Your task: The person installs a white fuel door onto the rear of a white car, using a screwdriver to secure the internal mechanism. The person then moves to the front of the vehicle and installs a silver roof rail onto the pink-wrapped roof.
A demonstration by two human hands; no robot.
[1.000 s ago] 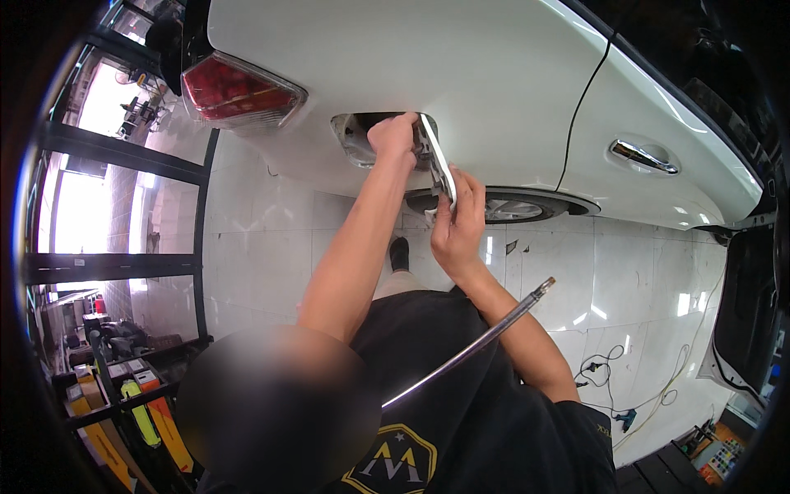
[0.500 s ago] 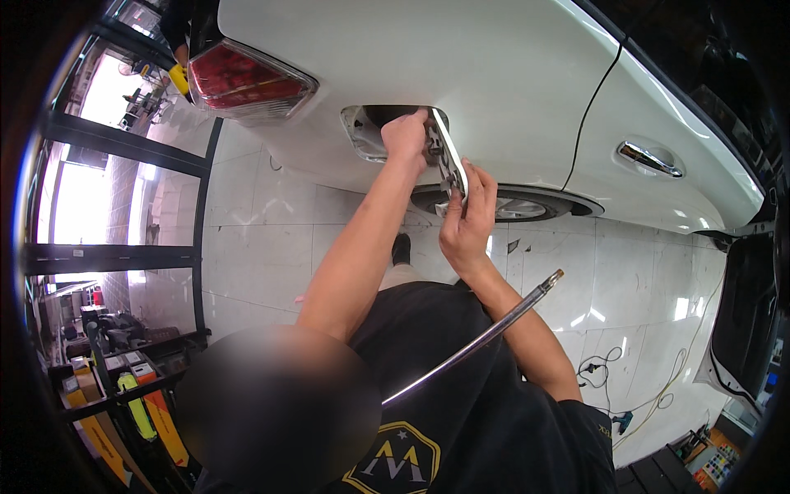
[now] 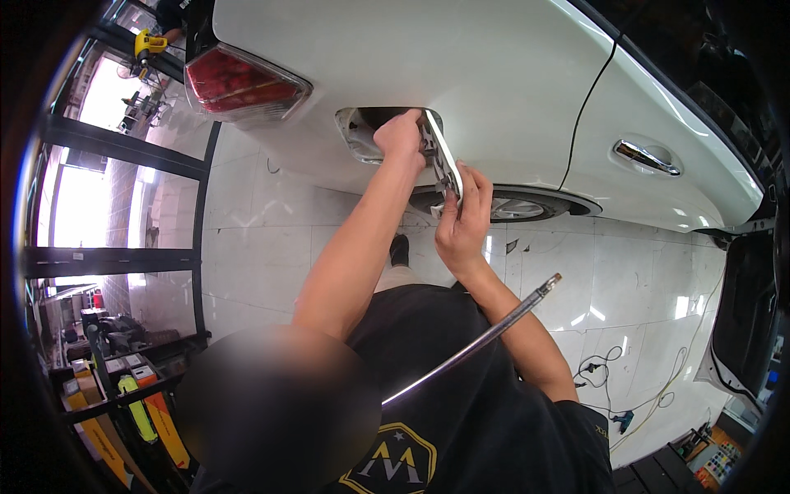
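On a white car's side panel, a fuel filler flap (image 3: 445,155) stands swung out from its recess (image 3: 354,136). My right hand (image 3: 466,221) pinches the flap's outer end, fingers behind it and thumb in front, over the metal fittings on its inner face. Reaching into the recess, my left hand (image 3: 400,137) is curled, with its fingertips against the flap's hinge side. What those fingers grip is hidden by the hand itself. A shiny metal rod (image 3: 485,337) with a narrow tip slants across my black shirt and right forearm.
A red tail light (image 3: 243,81) lies left of the recess, a wheel (image 3: 518,206) below right, a chrome door handle (image 3: 648,156) further right. At upper left, another person's hand holds a yellow power tool (image 3: 148,44). Cables (image 3: 609,372) lie on the tiled floor.
The yellow tool at upper left has lifted away from the tail light. Both my hands stay on the flap, with the view shifting slightly.
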